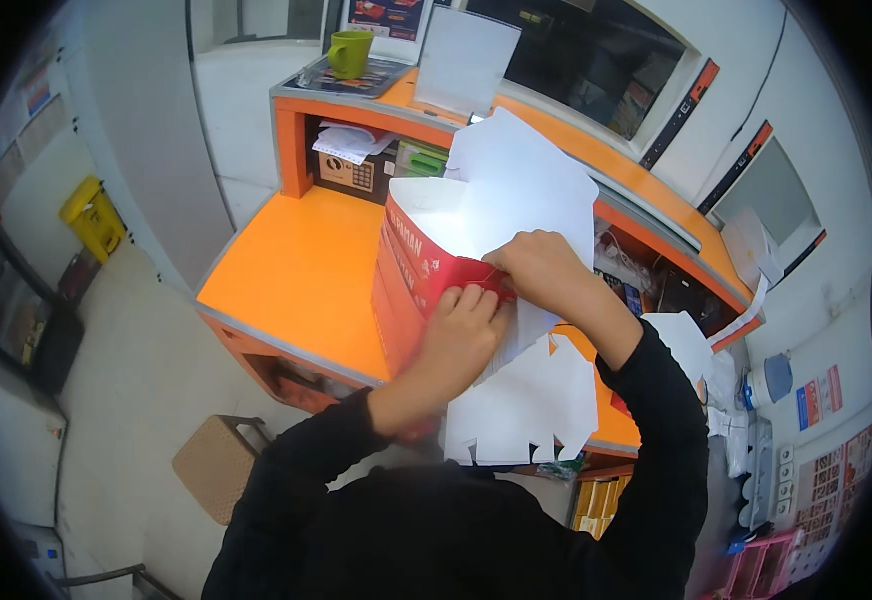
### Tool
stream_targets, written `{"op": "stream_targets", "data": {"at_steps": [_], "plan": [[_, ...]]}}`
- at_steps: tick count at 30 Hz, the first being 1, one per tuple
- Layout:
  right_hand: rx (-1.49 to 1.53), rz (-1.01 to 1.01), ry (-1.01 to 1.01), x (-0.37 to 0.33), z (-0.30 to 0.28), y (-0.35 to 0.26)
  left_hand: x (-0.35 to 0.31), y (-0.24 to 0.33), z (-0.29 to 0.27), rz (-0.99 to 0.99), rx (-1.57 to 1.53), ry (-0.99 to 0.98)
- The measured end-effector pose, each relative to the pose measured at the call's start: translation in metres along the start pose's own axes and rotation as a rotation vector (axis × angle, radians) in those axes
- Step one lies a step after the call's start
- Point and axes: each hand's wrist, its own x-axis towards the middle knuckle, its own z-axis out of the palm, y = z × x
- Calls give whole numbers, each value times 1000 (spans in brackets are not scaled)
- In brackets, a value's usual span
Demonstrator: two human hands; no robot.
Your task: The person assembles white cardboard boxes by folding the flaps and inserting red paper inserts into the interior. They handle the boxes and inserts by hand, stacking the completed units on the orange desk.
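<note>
A red cardboard box (401, 275) with a white inside stands partly folded on the orange counter, its top open. My left hand (464, 328) presses curled fingers against the box's near right corner. Just above it, my right hand (544, 268) pinches the red edge at the same corner. The fingertips of both hands almost meet there, and the fold between them is partly hidden. Behind the box spreads a white cardboard sheet (526, 175). Another white die-cut cardboard blank (526, 405) with notched edges lies under my forearms at the counter's near edge.
The orange counter (286, 270) extends left of the box. On its raised shelf stand a green mug (350, 54) and a white panel (467, 62). A small safe (348, 173) sits underneath. A brown stool (218, 466) is on the floor at left; a yellow bin (94, 220) stands farther off.
</note>
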Motion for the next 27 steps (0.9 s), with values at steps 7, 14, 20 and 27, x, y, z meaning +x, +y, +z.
{"op": "stream_targets", "data": {"at_steps": [7, 14, 20, 27], "plan": [[529, -26, 227, 0, 8, -25, -41, -56, 0, -272, -327, 344], [514, 139, 170, 2, 23, -36, -38, -88, -27, -113, -480, 123], [425, 86, 250, 1, 33, -36, -32, -92, -34, -117, -563, 80], [429, 106, 272, -3, 41, -32, -23, -93, -36, -113, -620, -15]]}}
